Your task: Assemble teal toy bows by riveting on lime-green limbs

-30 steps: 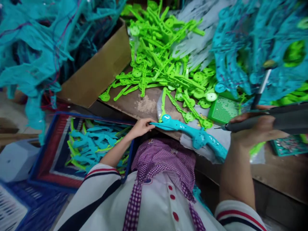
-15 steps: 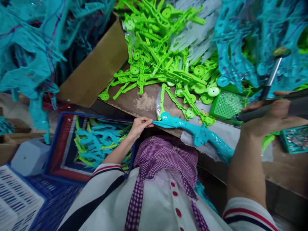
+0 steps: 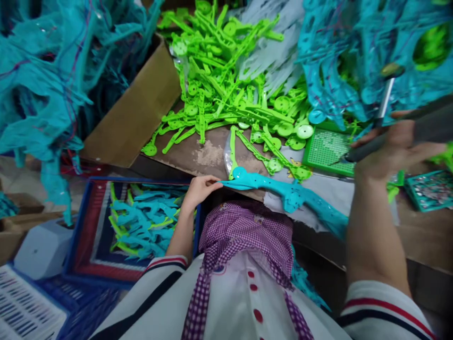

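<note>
My left hand (image 3: 201, 190) pinches the narrow left end of a long blue plastic part (image 3: 293, 194), shaped like a toy bow or gun half. The part lies along the table's front edge, its right end hidden behind my right forearm. Attached or touching near its left end is a curved green piece (image 3: 232, 153) with a clear fin. Wrapped round a dark power screwdriver (image 3: 433, 120), my right hand (image 3: 385, 148) holds it pointing left. Its thin tip is over a green perforated screw tray (image 3: 310, 145).
Green plastic arms (image 3: 212, 89) are heaped at the back, beside pale translucent pieces (image 3: 272, 52). Blue parts with wires (image 3: 46, 71) overhang a cardboard box (image 3: 138, 104). A blue-rimmed crate (image 3: 79, 226) holds blue-green parts. A teal screw tray (image 3: 421, 205) sits at right.
The view has shifted slightly. My right hand has moved the screwdriver so its tip reaches over the green tray. My left hand keeps its pinch on the blue part.
</note>
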Motion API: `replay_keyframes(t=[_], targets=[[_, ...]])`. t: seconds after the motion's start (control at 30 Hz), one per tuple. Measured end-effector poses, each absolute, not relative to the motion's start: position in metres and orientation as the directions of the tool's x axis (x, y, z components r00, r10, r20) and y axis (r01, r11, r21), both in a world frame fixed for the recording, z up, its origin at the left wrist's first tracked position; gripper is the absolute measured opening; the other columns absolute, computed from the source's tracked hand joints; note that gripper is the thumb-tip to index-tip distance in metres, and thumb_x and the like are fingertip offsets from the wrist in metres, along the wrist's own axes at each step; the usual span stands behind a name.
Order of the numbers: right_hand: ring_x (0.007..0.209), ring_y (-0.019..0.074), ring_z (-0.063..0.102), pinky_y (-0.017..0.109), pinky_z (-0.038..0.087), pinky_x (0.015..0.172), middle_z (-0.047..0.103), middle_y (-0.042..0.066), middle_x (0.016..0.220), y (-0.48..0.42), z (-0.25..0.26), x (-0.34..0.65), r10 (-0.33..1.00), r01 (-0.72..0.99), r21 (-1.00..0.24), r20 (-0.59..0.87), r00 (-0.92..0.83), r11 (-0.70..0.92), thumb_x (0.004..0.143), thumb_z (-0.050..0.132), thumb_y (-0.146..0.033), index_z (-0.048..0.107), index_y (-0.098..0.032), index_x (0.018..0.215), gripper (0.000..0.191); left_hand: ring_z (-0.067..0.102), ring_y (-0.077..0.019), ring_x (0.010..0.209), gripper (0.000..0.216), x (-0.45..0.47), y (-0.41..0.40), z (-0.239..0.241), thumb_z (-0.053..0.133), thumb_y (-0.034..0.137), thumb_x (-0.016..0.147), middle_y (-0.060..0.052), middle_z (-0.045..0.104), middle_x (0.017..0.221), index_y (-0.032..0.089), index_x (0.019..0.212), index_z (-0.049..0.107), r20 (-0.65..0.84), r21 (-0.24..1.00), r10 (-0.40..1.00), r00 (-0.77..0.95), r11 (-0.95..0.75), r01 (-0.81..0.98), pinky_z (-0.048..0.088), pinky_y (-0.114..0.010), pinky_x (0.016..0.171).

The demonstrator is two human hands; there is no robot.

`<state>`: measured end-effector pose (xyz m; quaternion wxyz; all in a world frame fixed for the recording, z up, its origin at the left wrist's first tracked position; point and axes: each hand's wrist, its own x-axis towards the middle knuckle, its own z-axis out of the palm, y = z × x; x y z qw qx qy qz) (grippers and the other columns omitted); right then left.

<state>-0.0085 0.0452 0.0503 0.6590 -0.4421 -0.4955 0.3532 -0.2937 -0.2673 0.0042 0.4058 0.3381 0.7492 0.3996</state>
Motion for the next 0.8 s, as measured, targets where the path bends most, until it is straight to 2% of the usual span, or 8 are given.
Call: replay_keyframes(t=[0.07,0.13,0.23,0.33,0.47,0.57,0.67,0.8], targets=[[0.039,0.0025,0.045,0.020,0.034,0.039,0.057,-0.007,0.077,0.053,0.052,-0.016,0.858,-0.022,-0.893,0.424,0.289,0.449,0.092,0.046,-0.019,0.039,-0.024,0.087,0.010,0.069,-0.0180,0.076,0.023,-0.299,-0.259,0.014,0.082,0.038,0.078,-0.003,0.076,0.085,0.021,0.093,0.082,-0.261,0.796,0.895,-0.362,0.412,0.443,0.053,-0.030,0.075],[0.038,0.0036,0.046,0.019,0.034,0.040,0.051,-0.010,0.066,0.061,0.051,-0.023,0.842,-0.008,-0.880,0.451,0.296,0.475,0.091,0.048,-0.018,0.043,-0.022,0.086,0.009,0.067,-0.0178,0.079,0.019,-0.302,-0.247,0.021,0.085,0.030,0.075,-0.003,0.073,0.090,0.023,0.092,0.082,-0.238,0.721,0.935,-0.262,0.350,0.597,0.050,-0.030,0.076],[0.037,0.0048,0.045,0.020,0.034,0.041,0.044,-0.012,0.057,0.076,0.043,-0.030,0.837,-0.010,-0.881,0.445,0.318,0.473,0.092,0.049,-0.018,0.045,-0.022,0.086,0.009,0.066,-0.0187,0.086,0.017,-0.299,-0.233,0.023,0.087,0.025,0.072,-0.003,0.071,0.093,0.024,0.088,0.082,-0.203,0.688,0.965,-0.168,0.262,0.676,0.049,-0.030,0.078],[0.036,0.0070,0.042,0.023,0.033,0.039,0.044,-0.012,0.053,0.091,0.033,-0.030,0.835,-0.013,-0.875,0.457,0.307,0.484,0.091,0.056,-0.025,0.045,-0.024,0.086,0.013,0.066,-0.0184,0.086,0.013,-0.293,-0.235,0.016,0.085,0.029,0.076,-0.002,0.071,0.090,0.024,0.088,0.082,-0.137,0.728,0.969,-0.207,0.240,0.642,0.049,-0.029,0.077],[0.040,0.0101,0.043,0.028,0.036,0.040,0.044,-0.010,0.052,0.105,0.024,-0.022,0.837,0.054,-0.883,0.461,0.294,0.467,0.084,0.063,-0.050,0.044,-0.028,0.086,0.028,0.068,-0.0179,0.077,0.023,-0.288,-0.254,0.001,0.087,0.043,0.071,-0.004,0.075,0.083,0.023,0.082,0.082,-0.116,0.837,0.889,-0.443,0.328,0.438,0.052,-0.028,0.070],[0.041,0.0104,0.041,0.030,0.037,0.041,0.044,-0.008,0.054,0.111,0.022,-0.016,0.827,0.147,-0.881,0.473,0.305,0.450,0.080,0.056,-0.069,0.040,-0.030,0.084,0.043,0.069,-0.0183,0.066,0.042,-0.286,-0.263,-0.010,0.089,0.054,0.063,-0.005,0.076,0.074,0.019,0.085,0.082,-0.320,0.902,0.766,-0.557,0.426,0.069,0.057,-0.029,0.064],[0.040,0.0098,0.038,0.030,0.035,0.040,0.038,-0.009,0.054,0.114,0.021,-0.014,0.825,0.216,-0.885,0.463,0.326,0.411,0.080,0.043,-0.082,0.036,-0.030,0.084,0.053,0.071,-0.0183,0.062,0.056,-0.282,-0.263,-0.019,0.094,0.056,0.049,-0.006,0.076,0.071,0.014,0.084,0.081,-0.479,0.875,0.667,-0.571,0.417,-0.246,0.061,-0.030,0.065],[0.042,0.0095,0.039,0.029,0.036,0.042,0.036,-0.009,0.054,0.117,0.019,-0.013,0.847,0.190,-0.889,0.455,0.275,0.416,0.077,0.039,-0.090,0.034,-0.030,0.085,0.061,0.072,-0.0177,0.062,0.058,-0.278,-0.262,-0.023,0.098,0.053,0.042,-0.007,0.077,0.074,0.013,0.080,0.080,-0.508,0.862,0.614,-0.604,0.370,-0.347,0.063,-0.029,0.065]])
